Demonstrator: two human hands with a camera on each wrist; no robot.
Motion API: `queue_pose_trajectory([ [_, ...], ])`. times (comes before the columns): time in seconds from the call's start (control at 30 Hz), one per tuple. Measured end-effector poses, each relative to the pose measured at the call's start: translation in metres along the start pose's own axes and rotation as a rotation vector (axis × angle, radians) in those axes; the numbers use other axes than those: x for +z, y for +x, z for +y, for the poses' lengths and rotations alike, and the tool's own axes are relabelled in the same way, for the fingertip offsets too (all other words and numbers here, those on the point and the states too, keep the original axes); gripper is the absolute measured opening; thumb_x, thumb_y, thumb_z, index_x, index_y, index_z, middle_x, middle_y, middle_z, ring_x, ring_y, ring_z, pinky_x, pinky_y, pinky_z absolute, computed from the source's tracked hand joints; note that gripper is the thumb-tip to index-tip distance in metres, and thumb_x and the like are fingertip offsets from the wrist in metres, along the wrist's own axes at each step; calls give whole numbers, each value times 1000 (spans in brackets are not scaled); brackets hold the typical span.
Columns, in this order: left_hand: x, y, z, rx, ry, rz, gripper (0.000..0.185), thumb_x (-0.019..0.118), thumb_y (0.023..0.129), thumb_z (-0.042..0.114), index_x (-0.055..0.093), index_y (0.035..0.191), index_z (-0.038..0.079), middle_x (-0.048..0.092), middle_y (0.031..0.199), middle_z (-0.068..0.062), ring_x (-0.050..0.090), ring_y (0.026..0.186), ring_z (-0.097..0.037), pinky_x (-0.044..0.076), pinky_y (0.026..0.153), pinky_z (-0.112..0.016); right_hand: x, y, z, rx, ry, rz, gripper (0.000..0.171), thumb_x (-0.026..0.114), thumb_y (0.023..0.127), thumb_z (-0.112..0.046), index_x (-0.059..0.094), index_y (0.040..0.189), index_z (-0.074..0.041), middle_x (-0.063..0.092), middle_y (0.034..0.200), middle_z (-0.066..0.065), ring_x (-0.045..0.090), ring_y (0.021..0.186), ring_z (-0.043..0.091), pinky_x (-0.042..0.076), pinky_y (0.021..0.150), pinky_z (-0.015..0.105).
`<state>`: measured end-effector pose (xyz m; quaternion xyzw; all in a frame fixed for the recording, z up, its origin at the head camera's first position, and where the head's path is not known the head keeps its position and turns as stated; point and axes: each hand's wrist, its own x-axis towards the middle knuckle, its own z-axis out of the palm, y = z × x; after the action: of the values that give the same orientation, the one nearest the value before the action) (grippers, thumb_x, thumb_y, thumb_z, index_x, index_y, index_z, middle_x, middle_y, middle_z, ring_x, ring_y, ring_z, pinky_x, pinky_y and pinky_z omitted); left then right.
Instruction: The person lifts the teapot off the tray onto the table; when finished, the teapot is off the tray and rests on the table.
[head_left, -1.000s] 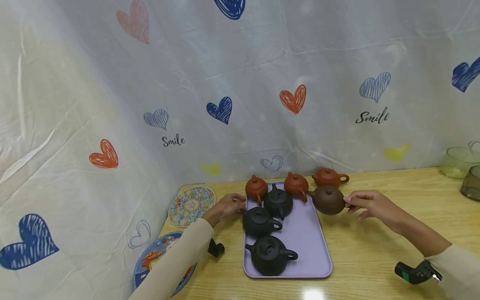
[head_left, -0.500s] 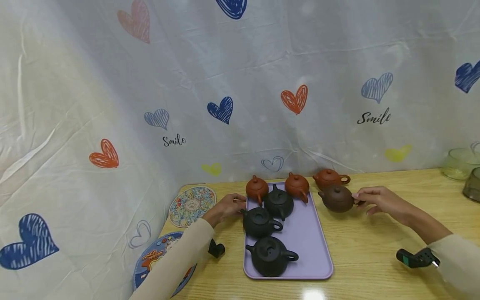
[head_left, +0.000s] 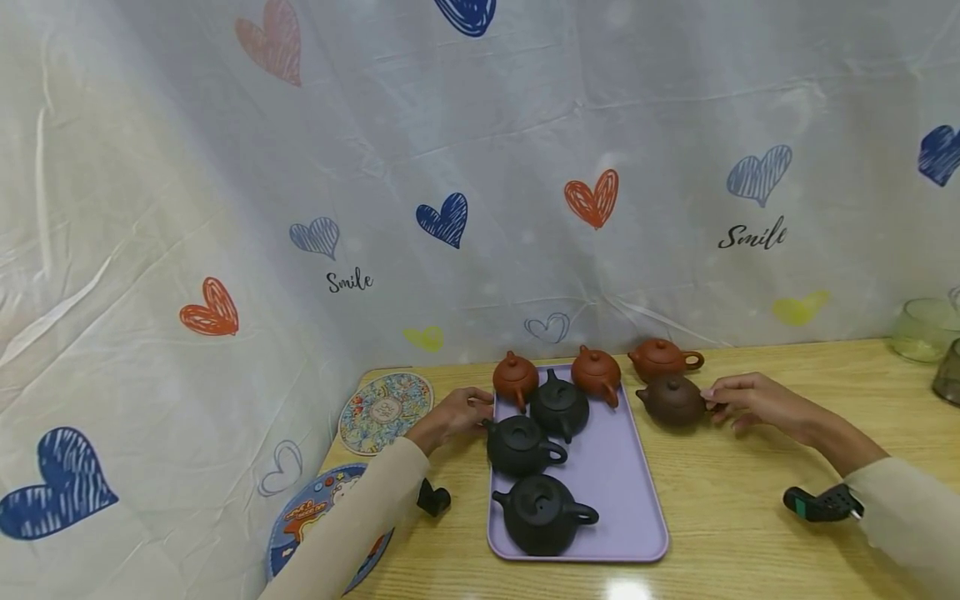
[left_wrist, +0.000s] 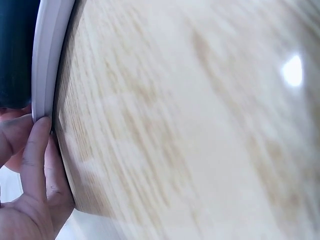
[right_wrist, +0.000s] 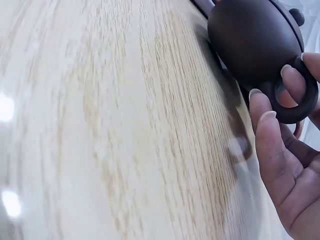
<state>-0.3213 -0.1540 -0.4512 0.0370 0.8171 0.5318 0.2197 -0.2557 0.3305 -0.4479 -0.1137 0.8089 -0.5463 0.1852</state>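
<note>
The brown teapot (head_left: 671, 400), which a second ago hung over the lavender tray's (head_left: 626, 492) right edge, now stands on the wooden table (head_left: 750, 500) just off that edge, in front of the red pot with the ring handle, so it is out of the tray and set down. The right hand (head_left: 750, 398) still pinches its ring handle, a finger hooked through, while the left hand (head_left: 455, 414) grips the tray's left rim. I count three black teapots and two red ones on the tray, one red and one brown on the table, two patterned round mats at the left edge, and two glass cups at the far right.
</note>
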Motion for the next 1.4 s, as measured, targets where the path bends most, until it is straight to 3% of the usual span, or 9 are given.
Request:
queue_pose_trajectory([
  [0.3,-1,-1,-1,6,12,-9,34,60,99,4,55,131,-5,64,119,-23,67,91,-20,61,85,-41,-1,4,2,21,6,-12,34,47,108,-25,64,111,4,69,104,4,69,94,14,60,72,34],
  [0.6,-1,-1,0,10,11,-11,35,60,99,5,55,132,-5,64,119,-23,67,92,-19,61,84,-40,-2,4,3,31,-5,24,30,50,106,-26,67,110,-2,69,104,3,68,89,15,59,68,32],
  [0.73,0,0,-1,13,7,-10,35,59,99,5,55,132,-5,64,119,-23,67,92,-20,61,84,-39,-2,2,5,32,-14,53,27,52,105,-26,69,111,-5,67,107,1,68,87,15,59,67,31],
  [1.0,-1,0,-3,16,7,-9,34,59,99,4,55,131,-5,65,117,-23,67,88,-18,61,83,-40,0,-2,5,47,-37,117,36,54,105,-27,63,121,4,67,113,5,68,87,17,59,67,32],
  [1.17,-1,-1,-3,16,6,-10,33,59,99,5,56,131,-5,65,116,-23,66,87,-18,61,83,-40,2,-10,-3,30,-106,198,41,54,105,-33,61,123,3,69,104,7,69,85,19,59,69,34],
  [1.4,-1,-1,-2,16,4,-11,33,60,99,5,56,131,-4,65,115,-22,67,88,-18,61,82,-40,3,-28,-18,-11,-197,267,42,54,105,-34,61,126,2,65,111,4,66,86,14,59,69,34],
])
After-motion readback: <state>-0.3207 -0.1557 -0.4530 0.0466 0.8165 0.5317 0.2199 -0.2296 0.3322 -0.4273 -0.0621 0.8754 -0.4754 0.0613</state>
